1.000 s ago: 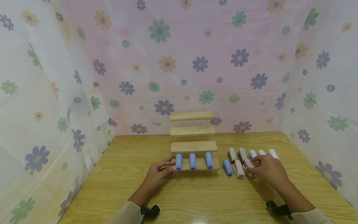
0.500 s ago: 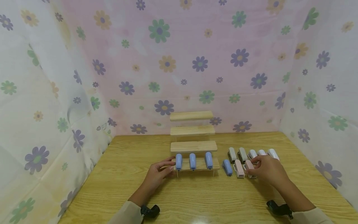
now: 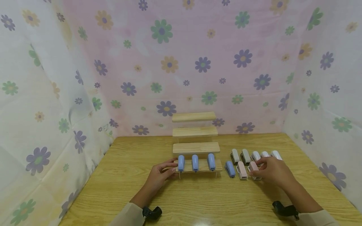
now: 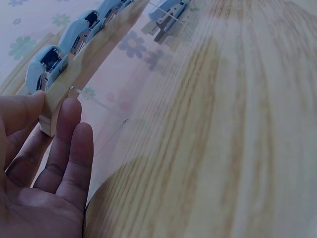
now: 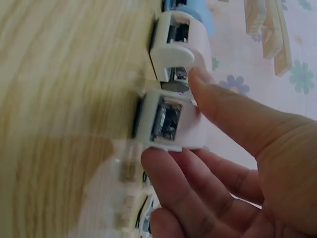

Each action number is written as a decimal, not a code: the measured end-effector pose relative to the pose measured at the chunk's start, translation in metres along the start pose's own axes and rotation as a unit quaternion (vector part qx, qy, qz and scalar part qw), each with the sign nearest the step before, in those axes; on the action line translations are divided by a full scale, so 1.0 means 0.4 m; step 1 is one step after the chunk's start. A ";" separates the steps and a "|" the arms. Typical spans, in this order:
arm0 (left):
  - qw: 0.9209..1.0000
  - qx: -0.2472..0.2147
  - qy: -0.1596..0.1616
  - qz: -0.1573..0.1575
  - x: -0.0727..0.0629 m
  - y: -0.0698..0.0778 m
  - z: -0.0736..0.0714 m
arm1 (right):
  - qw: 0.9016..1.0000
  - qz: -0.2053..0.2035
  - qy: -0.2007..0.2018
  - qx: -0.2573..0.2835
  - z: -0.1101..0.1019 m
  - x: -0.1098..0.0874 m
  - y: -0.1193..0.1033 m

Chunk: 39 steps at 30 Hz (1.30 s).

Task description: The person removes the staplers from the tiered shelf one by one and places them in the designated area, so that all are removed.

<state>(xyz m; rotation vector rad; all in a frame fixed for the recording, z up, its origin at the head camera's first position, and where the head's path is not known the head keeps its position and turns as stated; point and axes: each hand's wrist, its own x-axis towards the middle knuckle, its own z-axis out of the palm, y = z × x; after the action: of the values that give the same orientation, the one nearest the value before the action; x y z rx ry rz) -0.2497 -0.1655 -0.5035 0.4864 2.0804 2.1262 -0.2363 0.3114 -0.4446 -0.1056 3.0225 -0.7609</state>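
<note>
Right fingers (image 3: 262, 159) pinching pink stapler (image 3: 253, 167), wooden rack (image 3: 196, 147)

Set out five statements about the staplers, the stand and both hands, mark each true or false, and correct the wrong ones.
1. Three blue staplers stand on the lowest shelf. True.
2. The left hand holds a white stapler. False: it grips the end of the lowest shelf.
3. The right hand pinches a pink stapler. True.
4. Two gray staplers sit on the top shelf. False: they are on the table, right of the stand.
5. A fourth blue stapler is on the table. True.
</note>
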 end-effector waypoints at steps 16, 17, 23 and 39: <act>1.000 0.006 0.002 -0.006 0.002 -0.001 0.002 | 0.999 -0.008 -0.028 0.039 -0.013 0.000 0.008; 1.000 0.006 0.002 -0.007 0.001 0.000 0.003 | 0.999 -0.008 -0.028 0.038 -0.013 -0.001 0.008; 1.000 0.001 0.002 -0.007 0.000 0.002 0.004 | 0.999 -0.011 -0.021 0.033 -0.016 -0.001 0.006; 1.000 -0.003 0.001 0.003 -0.001 -0.001 0.001 | 0.998 -0.055 0.025 0.010 -0.022 -0.003 -0.074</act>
<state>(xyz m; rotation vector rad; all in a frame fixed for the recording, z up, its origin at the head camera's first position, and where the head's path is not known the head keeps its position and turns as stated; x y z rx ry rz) -0.2493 -0.1652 -0.5041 0.4900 2.0742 2.1369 -0.2338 0.2898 -0.4228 -0.2598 3.0771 -0.8136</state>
